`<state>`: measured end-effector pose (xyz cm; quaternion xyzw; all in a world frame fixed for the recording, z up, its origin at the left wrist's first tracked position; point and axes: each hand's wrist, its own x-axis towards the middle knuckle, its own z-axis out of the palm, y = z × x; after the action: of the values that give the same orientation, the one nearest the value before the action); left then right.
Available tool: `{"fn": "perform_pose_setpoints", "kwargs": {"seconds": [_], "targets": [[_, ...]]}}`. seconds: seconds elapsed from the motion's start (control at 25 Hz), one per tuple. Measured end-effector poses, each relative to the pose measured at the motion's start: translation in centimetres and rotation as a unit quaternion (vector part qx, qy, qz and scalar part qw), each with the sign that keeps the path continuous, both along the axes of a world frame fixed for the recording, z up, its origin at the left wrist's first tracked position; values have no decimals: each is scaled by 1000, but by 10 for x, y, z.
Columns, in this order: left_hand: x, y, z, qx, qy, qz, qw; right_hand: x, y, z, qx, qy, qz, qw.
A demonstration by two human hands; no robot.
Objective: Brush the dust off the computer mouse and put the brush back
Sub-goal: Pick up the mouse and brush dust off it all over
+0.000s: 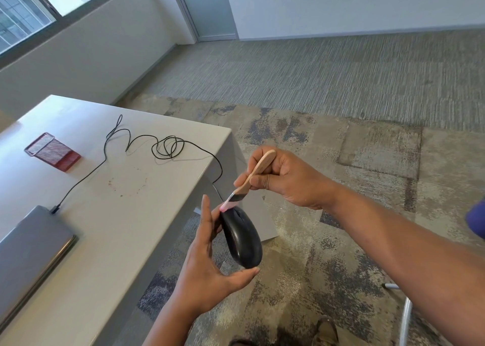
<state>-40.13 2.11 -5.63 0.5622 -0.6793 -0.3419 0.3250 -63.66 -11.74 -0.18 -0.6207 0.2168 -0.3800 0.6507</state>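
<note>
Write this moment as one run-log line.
left hand: holds mouse off table | right hand: brush bristles on mouse front | phase: brushing

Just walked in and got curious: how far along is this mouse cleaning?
Done: the mouse is lifted off the table in the left hand, and the right hand has the brush. In hand: the pink bristles touch the mouse's front end, so brushing is under way. Left: finishing the brushing and putting the brush back.

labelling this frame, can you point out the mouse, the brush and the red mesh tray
mouse (242, 240), head view, middle of its black top shell
brush (258, 171), head view, wooden handle just above the fingers
red mesh tray (53, 152), head view, on its mesh surface
</note>
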Motion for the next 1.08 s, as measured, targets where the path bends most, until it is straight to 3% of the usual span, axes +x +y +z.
{"fn": "perform_pose_setpoints", "kwargs": {"seconds": [0.52,0.64,0.76,1.08], "targets": [[3,-3,9,-23,39,-12,999,-18,0,-16,42,85,-53,994],[4,-5,8,-24,44,-14,999,-13,-1,-16,82,-6,-133,988],[4,-6,4,-28,50,-16,998,-3,1,-16,164,-89,-149,971],[4,-6,2,-25,82,-6,996,-6,1,-25,276,-31,-104,955]]}}
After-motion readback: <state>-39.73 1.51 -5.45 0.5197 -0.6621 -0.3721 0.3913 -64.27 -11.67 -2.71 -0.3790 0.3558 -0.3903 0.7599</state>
